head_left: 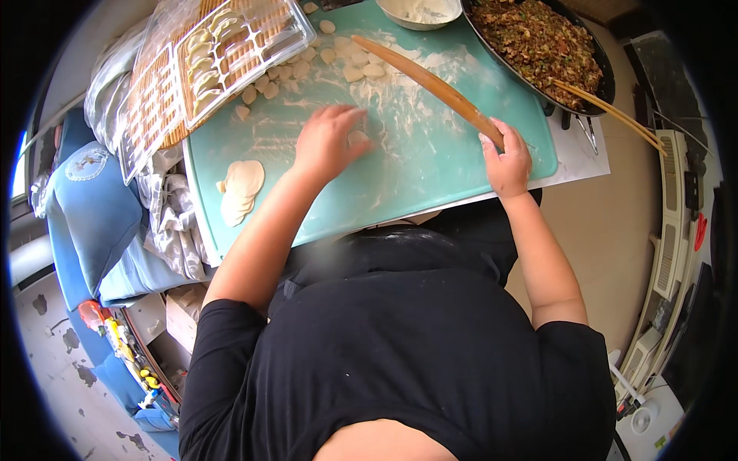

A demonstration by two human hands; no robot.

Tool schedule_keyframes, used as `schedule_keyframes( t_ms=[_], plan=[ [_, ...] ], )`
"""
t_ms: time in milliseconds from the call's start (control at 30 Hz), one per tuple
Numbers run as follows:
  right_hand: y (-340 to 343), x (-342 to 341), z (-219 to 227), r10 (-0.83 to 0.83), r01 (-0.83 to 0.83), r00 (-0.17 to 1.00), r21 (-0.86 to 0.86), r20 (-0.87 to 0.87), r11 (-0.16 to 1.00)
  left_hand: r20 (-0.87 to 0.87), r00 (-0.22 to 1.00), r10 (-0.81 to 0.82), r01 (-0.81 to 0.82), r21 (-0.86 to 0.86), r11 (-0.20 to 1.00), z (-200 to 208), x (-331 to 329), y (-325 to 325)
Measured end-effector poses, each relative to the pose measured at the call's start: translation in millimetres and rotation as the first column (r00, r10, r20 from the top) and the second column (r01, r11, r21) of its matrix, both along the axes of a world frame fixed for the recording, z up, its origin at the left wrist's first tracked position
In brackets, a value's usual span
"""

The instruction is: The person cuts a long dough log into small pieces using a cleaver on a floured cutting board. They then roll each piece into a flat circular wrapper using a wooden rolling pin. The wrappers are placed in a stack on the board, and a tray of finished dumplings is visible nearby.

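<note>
My right hand [507,159] is closed round the near end of a wooden rolling pin [430,82], which slants away to the far left above the floured board. My left hand [330,142] is over the teal board [415,180], its thumb and fingers apart and slightly blurred. A small pale dough piece [357,138] shows between that thumb and the fingers, apparently on the board. Left of my left forearm, several rolled dough wrappers [241,192] overlap in a stack. Small dough rounds [354,73] lie scattered in flour along the far side.
At far left, a clear plastic tray [246,46] holding folded dumplings sits on a woven mat [147,115]. A bowl of flour [419,11] stands at the far edge. A pan of chopped filling [538,50] with chopsticks [611,111] is at far right. Blue cushions [92,207] are left.
</note>
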State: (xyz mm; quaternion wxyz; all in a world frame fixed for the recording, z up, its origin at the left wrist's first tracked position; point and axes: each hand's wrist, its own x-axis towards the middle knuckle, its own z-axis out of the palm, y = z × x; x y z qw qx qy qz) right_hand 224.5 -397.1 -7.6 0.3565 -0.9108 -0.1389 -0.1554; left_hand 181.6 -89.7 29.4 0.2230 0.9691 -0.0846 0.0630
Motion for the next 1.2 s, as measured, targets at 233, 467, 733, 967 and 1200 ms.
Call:
schedule_keyframes(
  t_ms=[233,467,733,967,1200],
  plan=[
    [1.1,0.2,2.1,-0.023,0.023,1.0,-0.001,-0.019,1.0,-0.055,0.998,0.024,-0.004,0.328,0.945,-37.4,33.5,-27.7],
    [-0.5,1.0,0.4,-0.009,0.009,1.0,0.0,0.009,1.0,-0.045,0.998,-0.042,0.055,0.351,0.935,-35.6,25.4,-20.7],
    [0.0,0.4,1.8,-0.003,0.005,0.999,0.051,-0.033,0.999,0.087,0.994,0.068,-0.088,0.251,0.964,-39.1,36.7,-20.8],
    [0.7,1.0,2.7,-0.006,0.007,1.0,0.029,-0.029,1.0,-0.18,0.97,0.166,-0.237,-0.514,0.825,-35.5,15.3,17.9],
    [-2.7,1.2,-0.4,-0.006,0.006,1.0,-0.02,0.002,1.0,-0.347,0.934,0.088,-0.161,-0.189,0.969,5.4,7.6,9.0]
  ],
)
